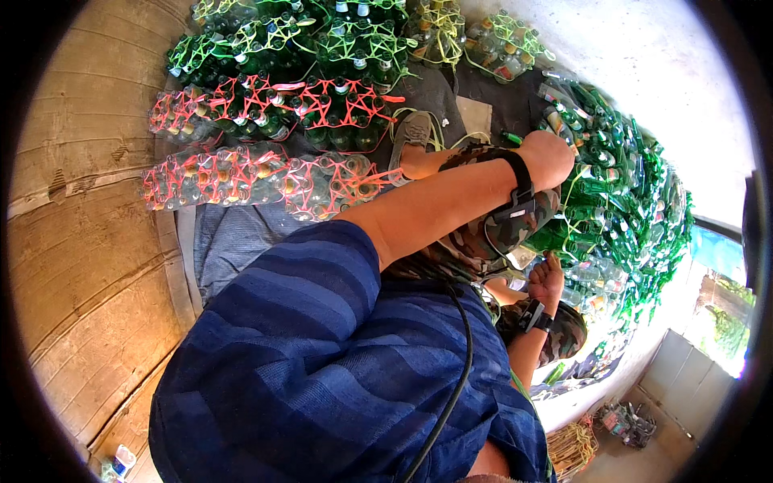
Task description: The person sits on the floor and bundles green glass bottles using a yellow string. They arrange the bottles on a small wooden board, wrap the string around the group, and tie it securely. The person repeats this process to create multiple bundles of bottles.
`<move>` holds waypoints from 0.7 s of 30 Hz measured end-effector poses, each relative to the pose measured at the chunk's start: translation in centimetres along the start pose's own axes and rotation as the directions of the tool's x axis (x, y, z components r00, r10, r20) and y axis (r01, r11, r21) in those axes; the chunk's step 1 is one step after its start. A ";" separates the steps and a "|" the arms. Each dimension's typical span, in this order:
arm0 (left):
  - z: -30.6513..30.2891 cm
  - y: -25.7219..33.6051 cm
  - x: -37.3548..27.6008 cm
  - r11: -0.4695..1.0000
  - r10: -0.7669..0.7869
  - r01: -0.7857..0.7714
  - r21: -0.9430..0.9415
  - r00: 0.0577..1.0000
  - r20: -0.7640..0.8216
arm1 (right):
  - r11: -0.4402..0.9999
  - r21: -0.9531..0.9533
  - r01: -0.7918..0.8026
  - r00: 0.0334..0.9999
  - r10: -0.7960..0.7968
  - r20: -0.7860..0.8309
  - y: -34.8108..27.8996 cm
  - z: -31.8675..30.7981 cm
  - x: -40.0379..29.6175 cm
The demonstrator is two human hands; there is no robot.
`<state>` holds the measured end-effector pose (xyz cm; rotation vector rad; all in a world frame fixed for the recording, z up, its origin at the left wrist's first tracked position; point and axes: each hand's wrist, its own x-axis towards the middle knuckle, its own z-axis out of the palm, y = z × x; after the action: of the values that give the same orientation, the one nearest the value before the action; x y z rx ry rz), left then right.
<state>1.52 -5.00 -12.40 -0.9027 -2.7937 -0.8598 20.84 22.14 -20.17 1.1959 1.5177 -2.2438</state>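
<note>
My left hand [546, 160] is bent into a fist above my knee, beside the near edge of a heap of glass bottles [640, 175]. Its fingers are turned away, so any hold is hidden. Lower down, my right hand [545, 279] has curled fingers, close to clear bottles [598, 284]. I cannot make out whether anything is in it. Between both hands lie green bottles [558, 234], with yellow-green plastic twine [570, 226] passing across them. Dark bands circle both wrists. My knees, in camouflage trousers [522, 223], are bent towards the heap.
Bottle bundles with red twine [338, 102] and green twine [362, 48] stand on my left. Cardboard [96, 229] lines the space behind me. A dark cable [456, 368] hangs along my shirt. A white wall [658, 66] rises beyond the heap. Twine [570, 450] lies at lower right.
</note>
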 end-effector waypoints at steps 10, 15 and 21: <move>5.1 -9.9 -1.0 0.935 -0.356 0.345 0.088 0.906 0.229 | 0.999 0.006 0.041 0.999 -0.041 0.013 0.2 0.2 -0.7; 9.5 -15.1 -6.1 0.858 -0.502 0.508 0.070 0.802 0.323 | 0.997 -0.042 0.061 0.998 -0.061 0.000 0.3 -0.1 -0.7; 12.4 -18.0 -8.5 0.849 -0.492 0.528 0.010 0.785 0.377 | 0.995 -0.074 0.060 0.998 -0.060 -0.003 -0.1 0.1 -0.5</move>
<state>-0.48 -14.77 -33.64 -0.3153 -3.4380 -0.9747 21.05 21.92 -19.68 1.1507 1.6446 -2.2023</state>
